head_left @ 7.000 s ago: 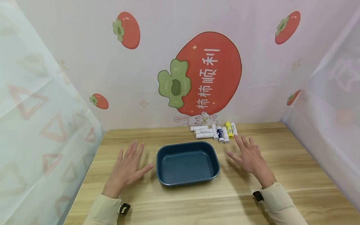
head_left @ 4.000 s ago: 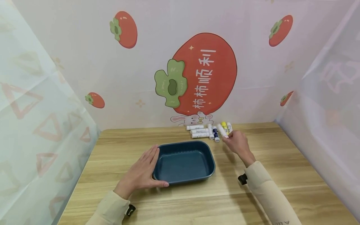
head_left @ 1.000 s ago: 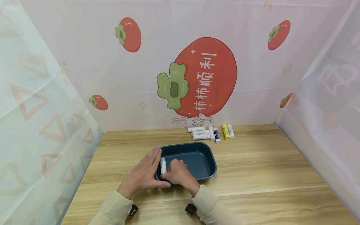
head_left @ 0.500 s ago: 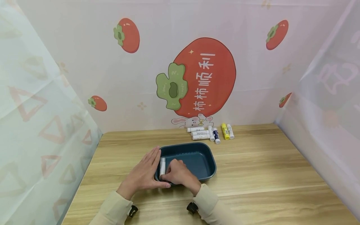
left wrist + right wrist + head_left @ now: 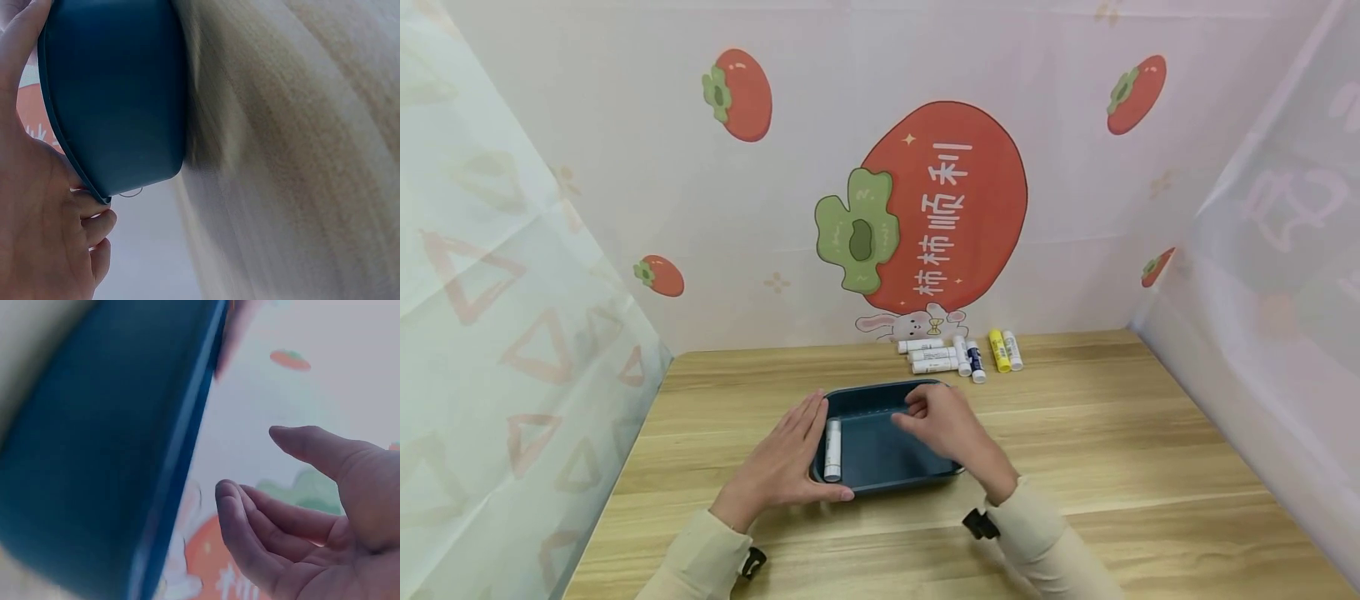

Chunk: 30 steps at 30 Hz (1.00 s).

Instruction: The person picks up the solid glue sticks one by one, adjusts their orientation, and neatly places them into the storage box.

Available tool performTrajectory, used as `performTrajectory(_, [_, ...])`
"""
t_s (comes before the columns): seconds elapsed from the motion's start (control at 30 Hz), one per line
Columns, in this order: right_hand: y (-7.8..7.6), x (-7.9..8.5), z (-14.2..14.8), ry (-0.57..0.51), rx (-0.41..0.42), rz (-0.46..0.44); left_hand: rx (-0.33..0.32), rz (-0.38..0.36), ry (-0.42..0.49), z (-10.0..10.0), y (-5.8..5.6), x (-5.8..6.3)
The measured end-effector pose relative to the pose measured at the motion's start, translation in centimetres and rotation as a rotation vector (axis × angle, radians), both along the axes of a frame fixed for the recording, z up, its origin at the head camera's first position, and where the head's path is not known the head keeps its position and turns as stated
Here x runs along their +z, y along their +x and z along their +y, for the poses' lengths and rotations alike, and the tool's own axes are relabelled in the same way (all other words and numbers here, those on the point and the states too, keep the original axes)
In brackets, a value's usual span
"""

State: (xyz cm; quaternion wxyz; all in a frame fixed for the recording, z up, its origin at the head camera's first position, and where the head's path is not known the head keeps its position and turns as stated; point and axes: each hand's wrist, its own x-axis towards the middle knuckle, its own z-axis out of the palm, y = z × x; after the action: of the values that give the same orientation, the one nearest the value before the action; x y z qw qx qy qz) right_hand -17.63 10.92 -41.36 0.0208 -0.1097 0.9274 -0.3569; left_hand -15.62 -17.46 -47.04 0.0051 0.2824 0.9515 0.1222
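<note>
A white glue stick [image 5: 832, 450] lies lengthwise along the left inner wall of a dark teal rectangular tray [image 5: 887, 485]. My left hand [image 5: 778, 462] rests on the tray's left rim, straight fingers along the left side and thumb along the near edge. From below, the left wrist view has that hand [image 5: 47, 212] against the rim of the tray [image 5: 119, 94]. Over the tray's right half hovers my right hand [image 5: 951, 429], holding nothing. The right wrist view shows this hand [image 5: 312, 525] with thumb and loosely bent fingers apart, beside the blurred tray wall [image 5: 106, 444].
At the table's back edge lie several white glue sticks [image 5: 934, 365], a navy one [image 5: 975, 362] and a yellow one [image 5: 1000, 351] with a white one [image 5: 1013, 351] beside it. A printed cloth wall [image 5: 1060, 275] stands right behind the wooden table [image 5: 1112, 433].
Earlier, my right hand took a white glue stick from the back row and laid it in the tray. It has now let go and moved up and right. The left hand stays on the rim.
</note>
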Motion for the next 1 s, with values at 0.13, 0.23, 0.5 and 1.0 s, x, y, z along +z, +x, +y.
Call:
performTrajectory(0.13, [-1.0, 0.8, 2.8, 0.010, -0.071, 0.075, -0.007, 0.011, -0.011, 0.0, 0.0, 0.0])
performTrajectory(0.23, [-1.9, 0.9, 4.9, 0.021, -0.118, 0.109, -0.010, 0.014, -0.010, 0.0, 0.0, 0.0])
performTrajectory(0.5, [-4.4, -1.8, 9.0, 0.027, -0.263, 0.213, -0.011, 0.008, -0.005, -0.1, 0.0, 0.1])
performTrajectory(1.0, [-7.9, -6.4, 10.5, 0.088, -0.395, 0.111, -0.016, -0.022, -0.011, -0.2, 0.0, 0.0])
